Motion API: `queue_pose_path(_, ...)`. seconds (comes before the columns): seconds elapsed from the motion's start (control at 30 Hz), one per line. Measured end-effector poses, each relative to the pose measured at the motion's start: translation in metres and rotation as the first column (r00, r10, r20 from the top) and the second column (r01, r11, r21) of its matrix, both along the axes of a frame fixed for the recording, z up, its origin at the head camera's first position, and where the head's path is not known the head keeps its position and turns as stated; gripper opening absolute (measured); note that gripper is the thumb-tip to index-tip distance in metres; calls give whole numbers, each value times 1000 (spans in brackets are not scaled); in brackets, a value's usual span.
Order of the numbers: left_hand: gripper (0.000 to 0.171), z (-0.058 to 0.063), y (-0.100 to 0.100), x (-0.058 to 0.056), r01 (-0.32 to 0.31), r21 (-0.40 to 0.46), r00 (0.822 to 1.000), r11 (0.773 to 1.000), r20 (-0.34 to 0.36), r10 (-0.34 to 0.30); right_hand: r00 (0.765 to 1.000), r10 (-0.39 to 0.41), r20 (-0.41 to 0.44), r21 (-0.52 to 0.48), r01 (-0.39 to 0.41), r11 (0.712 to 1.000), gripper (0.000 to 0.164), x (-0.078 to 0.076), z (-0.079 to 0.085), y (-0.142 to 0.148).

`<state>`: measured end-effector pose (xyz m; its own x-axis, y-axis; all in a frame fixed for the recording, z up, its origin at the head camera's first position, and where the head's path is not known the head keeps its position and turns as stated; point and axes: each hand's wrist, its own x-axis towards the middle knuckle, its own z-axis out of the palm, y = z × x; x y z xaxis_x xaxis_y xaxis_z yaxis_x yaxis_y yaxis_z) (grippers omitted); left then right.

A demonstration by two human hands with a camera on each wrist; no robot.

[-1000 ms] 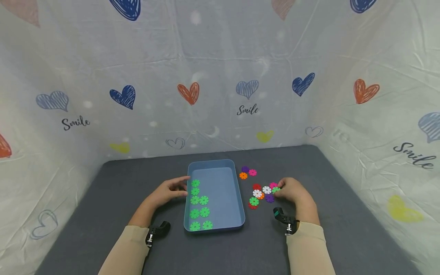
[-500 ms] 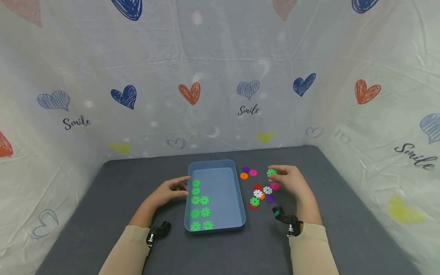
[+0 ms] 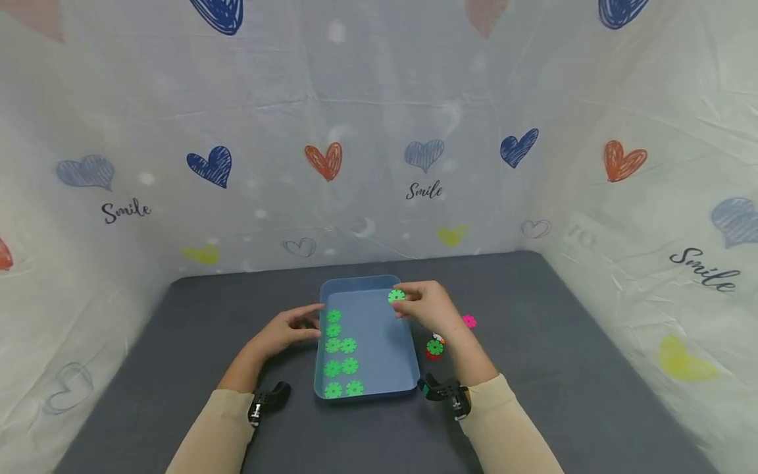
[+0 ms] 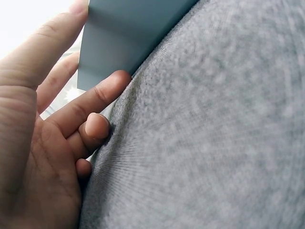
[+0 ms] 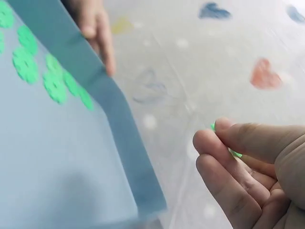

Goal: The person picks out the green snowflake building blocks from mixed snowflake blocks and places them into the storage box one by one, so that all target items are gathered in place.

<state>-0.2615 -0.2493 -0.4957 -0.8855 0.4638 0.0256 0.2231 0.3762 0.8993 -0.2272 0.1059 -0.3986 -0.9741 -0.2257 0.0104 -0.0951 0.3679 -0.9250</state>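
Observation:
A blue tray (image 3: 383, 355) lies on the dark table with several green snowflake discs (image 3: 349, 365) flat along its left side. Above the tray's far right part, my right hand (image 3: 435, 308) pinches another green snowflake disc (image 3: 396, 296) between thumb and fingers. In the right wrist view only slivers of that held disc (image 5: 237, 154) show past the fingertips. At the tray's left wall rests my left hand (image 3: 290, 331), its fingers spread and touching the outside. The left wrist view shows those fingertips (image 4: 116, 82) against the tray wall (image 4: 112, 52).
Right of the tray, a green disc (image 3: 435, 347) lies over a red disc (image 3: 433, 356), and a pink disc (image 3: 469, 321) sits farther right. My right hand and forearm hide other loose discs. A fabric backdrop (image 3: 367, 217) with hearts encloses the table.
My right hand has lifted the green snowflake disc from the loose pile and carried it left, over the tray. My left hand has stayed at the tray's left wall.

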Motion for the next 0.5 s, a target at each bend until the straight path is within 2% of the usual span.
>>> queue_pose_path(0.27, 68, 2, 0, 1, 7, -1, 1000, 1000, -16, -7, 989, 138, 46, 75, -142, 987, 45, -8, -4, -49)
queue_pose_path(0.4, 67, 1, -1, 0, 8, -4, 1000, 1000, -18, -8, 977, 205, 62, 151, -212, 965, 44, -12, -14, -67)
queue_pose_path(0.5, 66, 0, -2, 0, 17, 3, 1000, 1000, -17, -17, 972, 229, 58, 228, -236, 945, 43, -14, -25, -77)
